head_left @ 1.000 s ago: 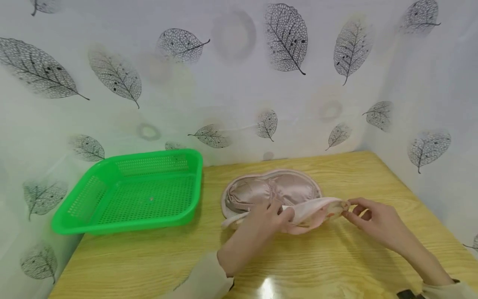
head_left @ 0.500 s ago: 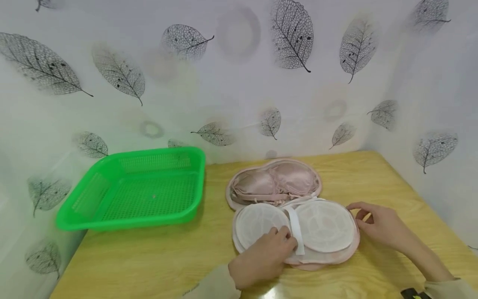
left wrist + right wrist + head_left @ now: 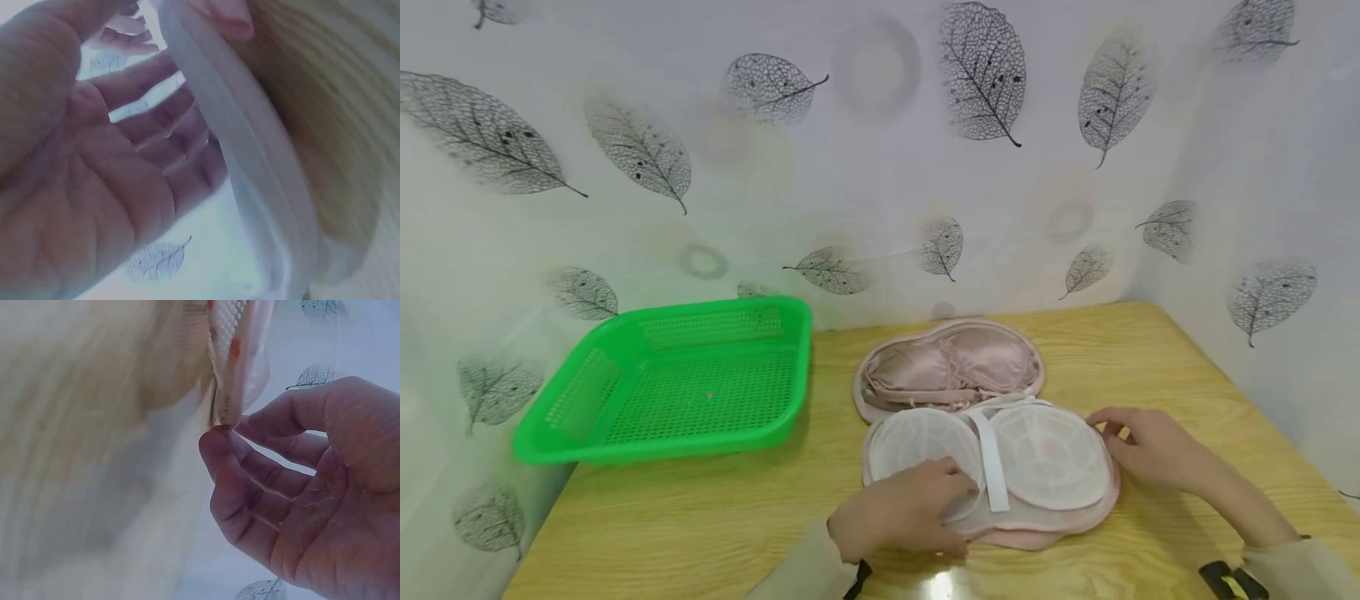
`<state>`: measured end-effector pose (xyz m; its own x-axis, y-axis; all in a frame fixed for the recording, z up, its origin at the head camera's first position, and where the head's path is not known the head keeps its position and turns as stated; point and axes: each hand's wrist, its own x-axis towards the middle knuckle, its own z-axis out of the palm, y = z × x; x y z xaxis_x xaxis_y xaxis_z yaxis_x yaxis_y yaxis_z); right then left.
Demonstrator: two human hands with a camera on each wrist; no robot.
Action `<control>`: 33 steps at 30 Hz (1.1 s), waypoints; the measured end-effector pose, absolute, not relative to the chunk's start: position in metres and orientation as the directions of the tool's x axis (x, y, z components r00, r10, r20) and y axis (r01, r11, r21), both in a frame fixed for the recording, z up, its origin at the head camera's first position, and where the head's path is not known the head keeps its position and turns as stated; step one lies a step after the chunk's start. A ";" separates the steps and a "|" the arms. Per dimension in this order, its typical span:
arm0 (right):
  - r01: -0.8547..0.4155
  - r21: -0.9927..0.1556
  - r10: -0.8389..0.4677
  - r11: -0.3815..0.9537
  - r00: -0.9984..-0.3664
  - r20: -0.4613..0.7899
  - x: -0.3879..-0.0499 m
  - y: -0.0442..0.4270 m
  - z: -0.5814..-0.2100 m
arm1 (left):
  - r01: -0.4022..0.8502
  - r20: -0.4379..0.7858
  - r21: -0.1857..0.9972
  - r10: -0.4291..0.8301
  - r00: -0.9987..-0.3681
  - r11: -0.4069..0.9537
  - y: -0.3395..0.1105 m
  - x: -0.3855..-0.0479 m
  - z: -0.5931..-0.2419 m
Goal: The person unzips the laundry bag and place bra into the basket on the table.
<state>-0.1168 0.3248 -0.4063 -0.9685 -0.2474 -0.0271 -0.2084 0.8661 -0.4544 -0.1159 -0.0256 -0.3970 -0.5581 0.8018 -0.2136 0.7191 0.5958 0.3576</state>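
Observation:
An unfolded pink bra wash bag (image 3: 992, 527) lies on the table. Its far half holds a satiny pink bra (image 3: 925, 367). Two round white mesh panels (image 3: 1051, 457) and a white strap (image 3: 991, 462) show on the near half. My left hand (image 3: 906, 508) lies over the left mesh panel, fingers extended and thumb near the front edge; in the left wrist view its fingers reach to the bag's rim (image 3: 250, 137). At the right edge, my right hand (image 3: 1157, 450) pinches the rim between thumb and fingertips, as the right wrist view shows on the bag's edge (image 3: 228, 403).
A green perforated plastic basket (image 3: 692, 454) stands at the left of the wooden table (image 3: 700, 525). A white leaf-print curtain (image 3: 865, 167) hangs behind the table and along its sides.
The bag's near half was folded up and has come down toward me, uncovering its mesh panels. My left hand has since shifted slightly left and nearer; my right hand stays at the right edge.

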 end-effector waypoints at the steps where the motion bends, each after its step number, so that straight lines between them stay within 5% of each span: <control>1: -0.216 -0.440 -0.255 0.871 -0.966 -0.031 -0.120 0.324 -0.403 | 0.708 -0.223 0.358 0.792 -0.569 0.609 -0.027 -0.117 -0.396; 7: -0.326 -0.389 -0.346 0.862 -0.938 0.019 -0.144 0.307 -0.384 | 0.629 -0.302 0.354 0.721 -0.623 0.692 -0.038 -0.121 -0.391; 16: -0.454 -0.358 -0.465 0.816 -0.884 0.060 -0.188 0.266 -0.375 | 0.609 -0.288 0.457 0.755 -0.589 0.649 -0.046 -0.125 -0.392; 21: -0.394 -0.289 -0.391 0.872 -0.918 0.068 -0.216 0.242 -0.377 | 0.615 -0.283 0.465 0.765 -0.578 0.637 -0.046 -0.127 -0.391; 33: -0.261 -0.395 -0.303 0.881 -0.952 -0.046 -0.246 0.231 -0.389 | 0.625 -0.279 0.430 0.754 -0.595 0.652 -0.044 -0.124 -0.392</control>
<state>-0.2457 0.2312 -0.3887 -0.9519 -0.3029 -0.0458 -0.2613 0.8808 -0.3948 -0.1245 -0.0435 -0.3917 -0.5948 0.7540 -0.2787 0.6249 0.6518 0.4298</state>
